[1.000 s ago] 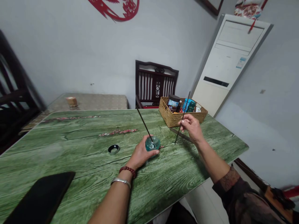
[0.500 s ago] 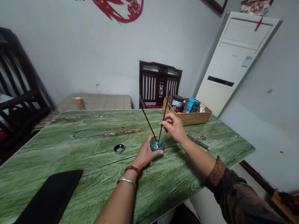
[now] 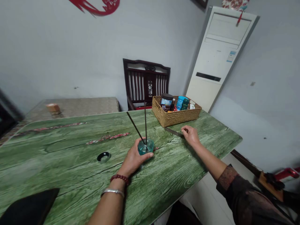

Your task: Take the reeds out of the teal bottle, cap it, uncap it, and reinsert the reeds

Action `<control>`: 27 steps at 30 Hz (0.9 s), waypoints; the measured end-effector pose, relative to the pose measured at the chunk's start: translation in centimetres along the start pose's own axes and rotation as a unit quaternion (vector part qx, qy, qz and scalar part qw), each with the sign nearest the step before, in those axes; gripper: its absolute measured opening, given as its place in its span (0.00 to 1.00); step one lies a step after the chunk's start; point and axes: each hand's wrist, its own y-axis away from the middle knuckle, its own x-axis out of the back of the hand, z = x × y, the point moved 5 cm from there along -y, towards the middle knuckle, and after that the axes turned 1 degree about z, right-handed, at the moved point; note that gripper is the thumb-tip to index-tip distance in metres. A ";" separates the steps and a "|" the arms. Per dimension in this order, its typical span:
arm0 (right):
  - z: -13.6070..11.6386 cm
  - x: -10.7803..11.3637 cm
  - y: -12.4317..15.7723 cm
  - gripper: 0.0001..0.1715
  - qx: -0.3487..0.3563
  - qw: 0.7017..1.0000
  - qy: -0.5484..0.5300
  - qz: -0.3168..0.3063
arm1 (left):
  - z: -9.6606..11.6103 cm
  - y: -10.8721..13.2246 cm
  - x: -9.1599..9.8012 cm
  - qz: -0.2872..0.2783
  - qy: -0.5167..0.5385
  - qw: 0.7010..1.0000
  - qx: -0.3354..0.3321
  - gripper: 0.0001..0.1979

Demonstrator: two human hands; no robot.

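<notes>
My left hand [image 3: 135,157] is wrapped round a small teal glass diffuser bottle [image 3: 142,150] standing on the table. Two dark reed sticks [image 3: 136,128] rise from its mouth, one leaning left and one nearly upright. Over to the right, my right hand [image 3: 191,135] is low over a small bundle of dark reed sticks [image 3: 172,132] lying on the table. Its fingers are curled in and drawn together, and whether a stick is between them is hidden. A round black cap or ring [image 3: 103,157] lies left of the bottle.
A woven basket [image 3: 180,118] with jars and bottles stands at the back of the green wood-patterned table [image 3: 77,175]. A black flat object [image 3: 30,206] lies at the front left. Behind are a dark wooden chair [image 3: 147,73] and a small orange box [image 3: 53,108].
My right hand has let go of the upright stick in the bottle and moved right to the loose sticks. My left hand stays on the bottle. The view has turned somewhat right.
</notes>
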 end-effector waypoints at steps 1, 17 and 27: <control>1.1 -0.1 0.6 0.12 -0.005 0.999 0.042 -0.012 | 0.0 0.0 0.0 0.000 -0.003 1.000 0.001 0.39; 2.3 -2.9 4.1 0.13 0.057 0.972 0.224 -0.044 | -0.6 -0.3 0.0 -0.005 -0.025 1.000 -0.008 0.39; 2.3 -2.8 4.1 0.11 0.036 0.972 0.214 -0.086 | -0.2 -0.1 0.1 0.005 -0.023 1.000 -0.001 0.39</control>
